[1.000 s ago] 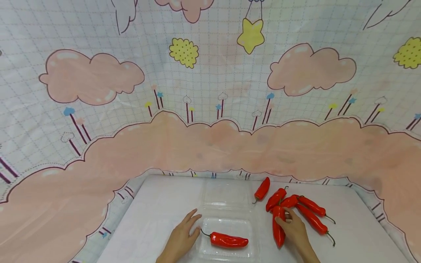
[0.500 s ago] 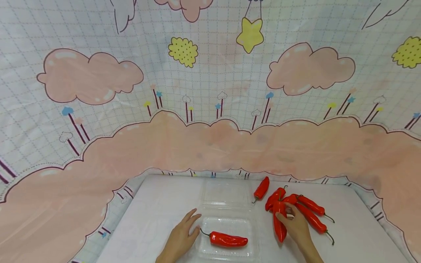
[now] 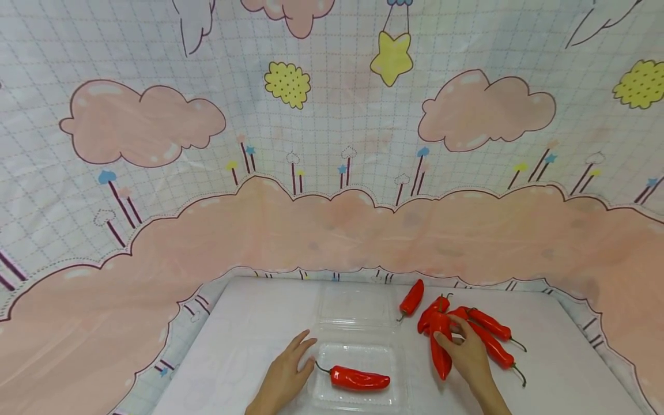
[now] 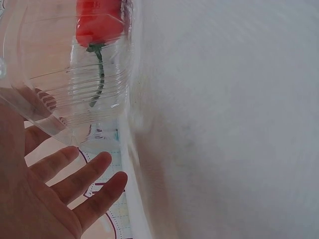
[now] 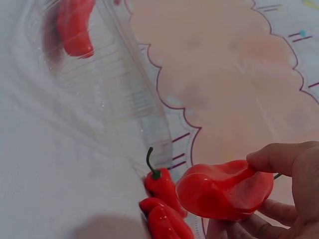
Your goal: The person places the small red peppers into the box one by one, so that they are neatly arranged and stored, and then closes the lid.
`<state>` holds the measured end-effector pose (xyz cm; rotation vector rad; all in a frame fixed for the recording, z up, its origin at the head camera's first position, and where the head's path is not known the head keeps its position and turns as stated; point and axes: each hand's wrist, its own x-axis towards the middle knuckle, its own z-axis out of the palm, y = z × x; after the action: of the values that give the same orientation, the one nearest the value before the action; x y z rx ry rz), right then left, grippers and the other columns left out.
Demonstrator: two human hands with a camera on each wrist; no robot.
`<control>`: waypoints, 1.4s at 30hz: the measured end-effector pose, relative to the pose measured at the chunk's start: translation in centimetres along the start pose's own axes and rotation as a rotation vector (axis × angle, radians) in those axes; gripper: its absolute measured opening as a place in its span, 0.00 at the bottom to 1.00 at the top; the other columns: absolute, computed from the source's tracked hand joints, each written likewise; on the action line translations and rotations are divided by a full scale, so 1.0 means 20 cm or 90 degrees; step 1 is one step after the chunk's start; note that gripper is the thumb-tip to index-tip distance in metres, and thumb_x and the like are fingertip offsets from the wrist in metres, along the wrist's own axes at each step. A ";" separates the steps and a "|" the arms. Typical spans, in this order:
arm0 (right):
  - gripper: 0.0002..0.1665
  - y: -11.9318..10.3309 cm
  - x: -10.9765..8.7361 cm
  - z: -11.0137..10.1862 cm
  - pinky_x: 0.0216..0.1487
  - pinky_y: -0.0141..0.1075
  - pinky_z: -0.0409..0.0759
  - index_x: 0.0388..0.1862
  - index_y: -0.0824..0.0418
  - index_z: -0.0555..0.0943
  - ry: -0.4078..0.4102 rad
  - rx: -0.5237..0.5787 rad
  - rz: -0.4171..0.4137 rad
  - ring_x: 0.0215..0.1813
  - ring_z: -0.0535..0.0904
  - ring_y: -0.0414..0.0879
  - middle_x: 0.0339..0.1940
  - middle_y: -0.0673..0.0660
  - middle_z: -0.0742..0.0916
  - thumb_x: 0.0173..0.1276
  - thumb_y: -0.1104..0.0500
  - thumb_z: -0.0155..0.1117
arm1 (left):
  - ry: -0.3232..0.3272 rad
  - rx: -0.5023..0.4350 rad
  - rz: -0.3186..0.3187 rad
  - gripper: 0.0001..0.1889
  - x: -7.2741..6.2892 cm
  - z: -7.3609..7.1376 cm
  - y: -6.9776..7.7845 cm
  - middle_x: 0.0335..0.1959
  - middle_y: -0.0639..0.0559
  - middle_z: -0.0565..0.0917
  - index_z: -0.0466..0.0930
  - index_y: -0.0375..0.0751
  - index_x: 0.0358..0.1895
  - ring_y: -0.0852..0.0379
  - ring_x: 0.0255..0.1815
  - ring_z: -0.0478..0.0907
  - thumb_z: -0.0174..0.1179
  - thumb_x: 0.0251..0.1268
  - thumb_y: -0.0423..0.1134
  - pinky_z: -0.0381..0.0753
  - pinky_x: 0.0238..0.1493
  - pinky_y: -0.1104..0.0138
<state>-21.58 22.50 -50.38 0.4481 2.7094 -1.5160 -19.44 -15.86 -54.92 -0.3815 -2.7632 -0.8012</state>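
Observation:
My right hand (image 3: 468, 351) pinches a red chili pepper (image 3: 440, 349) between thumb and fingers, over a loose group of peppers. In the right wrist view the gripped pepper (image 5: 224, 191) points its blunt end at the camera. At the left side of a clear plastic container (image 3: 321, 397), my left hand (image 3: 286, 372) stays with fingers spread, holding nothing. One red pepper (image 3: 359, 378) lies crosswise in the container's near half, its green stem toward the left hand. In the left wrist view the left hand (image 4: 55, 194) is close to the container's wall; contact is hard to tell.
Several red peppers (image 3: 490, 324) lie on the white table at the right, stems mostly pointing outward. Another single pepper (image 3: 412, 298) rests near the container's lid (image 3: 358, 305), which lies folded back flat. A patterned cloth (image 3: 363, 230) rises behind the table.
The pepper in my right hand has lifted slightly and shifted a little away from me. The left hand and the pepper in the container look unmoved.

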 end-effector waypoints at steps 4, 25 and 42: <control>0.43 -0.02 -0.01 0.00 0.46 0.47 0.87 0.73 0.59 0.63 -0.003 0.003 0.000 0.59 0.76 0.67 0.64 0.72 0.76 0.64 0.45 0.68 | -0.004 -0.005 -0.002 0.20 0.00 0.00 0.00 0.69 0.50 0.74 0.78 0.47 0.61 0.47 0.59 0.81 0.59 0.67 0.41 0.82 0.54 0.49; 0.42 -0.11 -0.09 0.01 0.47 0.46 0.87 0.73 0.56 0.64 -0.011 0.016 -0.042 0.58 0.77 0.63 0.63 0.69 0.76 0.64 0.46 0.69 | -0.003 -0.009 -0.007 0.20 0.00 0.00 0.00 0.69 0.51 0.74 0.78 0.48 0.62 0.47 0.59 0.81 0.59 0.68 0.41 0.82 0.56 0.49; 0.39 -0.18 -0.13 0.11 0.43 0.45 0.88 0.70 0.57 0.69 -0.025 -0.003 -0.077 0.53 0.79 0.58 0.59 0.67 0.80 0.62 0.50 0.71 | -0.006 -0.013 -0.009 0.20 0.00 0.00 0.00 0.69 0.50 0.74 0.78 0.47 0.62 0.47 0.58 0.81 0.59 0.68 0.41 0.82 0.55 0.48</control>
<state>-20.20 18.25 -48.27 0.2560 2.7555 -1.5262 -19.53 -15.83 -54.95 -0.3722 -2.7717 -0.8332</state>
